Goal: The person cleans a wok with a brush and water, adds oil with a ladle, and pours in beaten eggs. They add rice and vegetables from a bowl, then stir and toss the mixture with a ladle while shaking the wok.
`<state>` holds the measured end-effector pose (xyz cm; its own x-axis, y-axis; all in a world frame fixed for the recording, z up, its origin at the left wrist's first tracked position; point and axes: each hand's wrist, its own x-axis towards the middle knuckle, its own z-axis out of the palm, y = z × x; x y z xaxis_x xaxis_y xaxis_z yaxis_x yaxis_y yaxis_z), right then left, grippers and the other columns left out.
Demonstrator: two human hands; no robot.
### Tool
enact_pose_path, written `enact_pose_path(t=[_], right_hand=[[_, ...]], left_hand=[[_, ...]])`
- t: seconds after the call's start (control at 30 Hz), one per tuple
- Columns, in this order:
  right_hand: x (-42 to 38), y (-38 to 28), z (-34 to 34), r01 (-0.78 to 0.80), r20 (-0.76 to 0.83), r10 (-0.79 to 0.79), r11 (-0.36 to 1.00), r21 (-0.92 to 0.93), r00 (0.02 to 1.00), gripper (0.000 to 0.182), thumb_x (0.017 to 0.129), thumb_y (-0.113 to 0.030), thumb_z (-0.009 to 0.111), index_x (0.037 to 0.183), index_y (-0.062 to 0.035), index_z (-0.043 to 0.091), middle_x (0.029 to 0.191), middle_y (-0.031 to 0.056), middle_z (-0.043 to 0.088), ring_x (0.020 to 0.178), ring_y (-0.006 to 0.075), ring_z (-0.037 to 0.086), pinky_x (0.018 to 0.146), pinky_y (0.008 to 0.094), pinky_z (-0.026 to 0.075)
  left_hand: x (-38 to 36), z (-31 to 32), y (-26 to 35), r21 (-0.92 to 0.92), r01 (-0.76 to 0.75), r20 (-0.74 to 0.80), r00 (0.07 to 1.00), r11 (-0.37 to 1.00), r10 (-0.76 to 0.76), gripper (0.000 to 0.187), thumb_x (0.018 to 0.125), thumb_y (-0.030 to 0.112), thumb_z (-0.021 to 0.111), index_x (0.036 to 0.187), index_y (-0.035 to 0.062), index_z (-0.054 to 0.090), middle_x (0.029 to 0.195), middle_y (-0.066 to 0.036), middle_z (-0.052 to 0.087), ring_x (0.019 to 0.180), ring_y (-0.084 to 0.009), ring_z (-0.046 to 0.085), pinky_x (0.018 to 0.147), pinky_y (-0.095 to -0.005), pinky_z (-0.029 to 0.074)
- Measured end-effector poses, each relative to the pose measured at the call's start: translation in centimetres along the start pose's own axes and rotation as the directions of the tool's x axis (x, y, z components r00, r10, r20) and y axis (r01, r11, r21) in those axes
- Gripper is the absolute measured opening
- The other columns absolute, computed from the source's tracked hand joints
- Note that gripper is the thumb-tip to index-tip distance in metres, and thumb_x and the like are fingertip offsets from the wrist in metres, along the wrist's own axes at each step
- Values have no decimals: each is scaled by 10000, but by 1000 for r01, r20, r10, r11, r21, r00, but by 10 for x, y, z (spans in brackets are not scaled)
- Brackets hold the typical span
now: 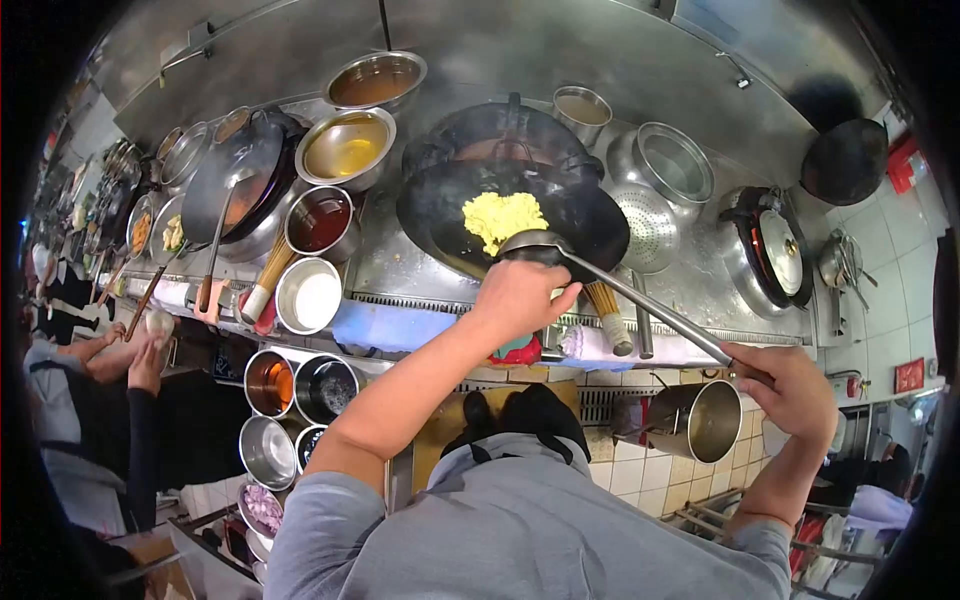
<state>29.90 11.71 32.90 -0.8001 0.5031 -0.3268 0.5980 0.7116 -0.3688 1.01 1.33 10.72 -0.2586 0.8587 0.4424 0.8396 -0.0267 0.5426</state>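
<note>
A black wok (590, 225) sits at the middle of the stove with yellow scrambled egg (503, 218) in it. My left hand (518, 298) is closed at the wok's near edge; the part it grips is mostly hidden beneath the hand. My right hand (785, 388) is wrapped round the end of a long metal ladle (650, 305). The ladle's bowl rests beside the near side of the egg, just above my left hand.
Left of the wok stand bowls of oil (347, 147) and dark red liquid (320, 220). A perforated strainer (646, 228), a lidded pot (778, 240) and a hanging pot (700, 422) are to the right. Co-workers (90, 400) stand at the far left.
</note>
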Motion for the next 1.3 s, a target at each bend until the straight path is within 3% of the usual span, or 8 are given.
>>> enact_pose_path(t=[0.37,0.6,0.77,0.87,1.0,1.1,1.2,1.3], right_hand=[[150,26,117,150,-420,-120,988,38,900,450,838,-65,582,1282,-126,543,900,203,641,839,404,609,758,451,485],[34,50,51,-3,-145,26,988,154,989,427,813,-52,599,1236,-88,563,1008,210,653,903,397,615,806,396,494],[137,127,101,220,-273,-210,975,6,939,471,819,-70,603,1282,-72,521,967,173,656,860,344,637,801,388,488],[208,149,130,36,-197,86,838,545,977,499,872,-80,572,1355,-68,448,906,170,618,827,272,615,782,375,488],[265,133,194,63,-340,47,949,307,939,538,884,-83,578,1391,-49,402,966,183,643,866,266,631,770,368,500],[276,128,189,43,-104,20,820,570,994,597,869,-133,604,1411,-45,371,1004,184,649,899,271,634,816,363,490],[270,178,168,344,-136,-318,805,483,938,591,897,-81,543,1442,-60,318,893,120,611,653,204,587,580,327,485],[226,169,127,222,15,-322,684,695,947,563,914,-49,509,1443,-80,319,799,59,541,524,119,490,426,258,403]], left_hand=[[-69,90,-35,-67,30,-21,999,997,-32,177,813,245,659,761,83,612,571,-115,586,573,-336,606,589,-440,476],[15,70,-65,47,67,-110,992,997,-61,192,800,315,652,745,132,626,524,-127,569,529,-344,598,497,-450,479],[7,91,-86,244,136,-32,991,960,-132,165,841,266,626,934,132,648,888,-85,660,847,-286,622,761,-434,440],[-11,74,-34,280,179,-385,921,943,-60,198,815,227,651,995,144,652,1018,-107,637,949,-269,614,834,-444,424],[-104,90,14,-143,400,-239,874,905,-424,233,804,100,615,1034,99,651,1090,-130,618,999,-324,608,883,-414,474],[-226,154,30,-112,751,-288,602,651,-745,273,792,87,612,1061,59,642,1061,-169,624,1002,-358,600,871,-390,492],[-361,208,87,-54,997,-94,-68,-63,-993,338,755,105,651,1089,50,651,1059,-206,652,971,-384,625,828,-414,509],[-510,299,173,-792,344,357,-409,-505,-840,253,875,248,600,994,40,681,872,-128,693,643,-221,645,575,-411,517]])
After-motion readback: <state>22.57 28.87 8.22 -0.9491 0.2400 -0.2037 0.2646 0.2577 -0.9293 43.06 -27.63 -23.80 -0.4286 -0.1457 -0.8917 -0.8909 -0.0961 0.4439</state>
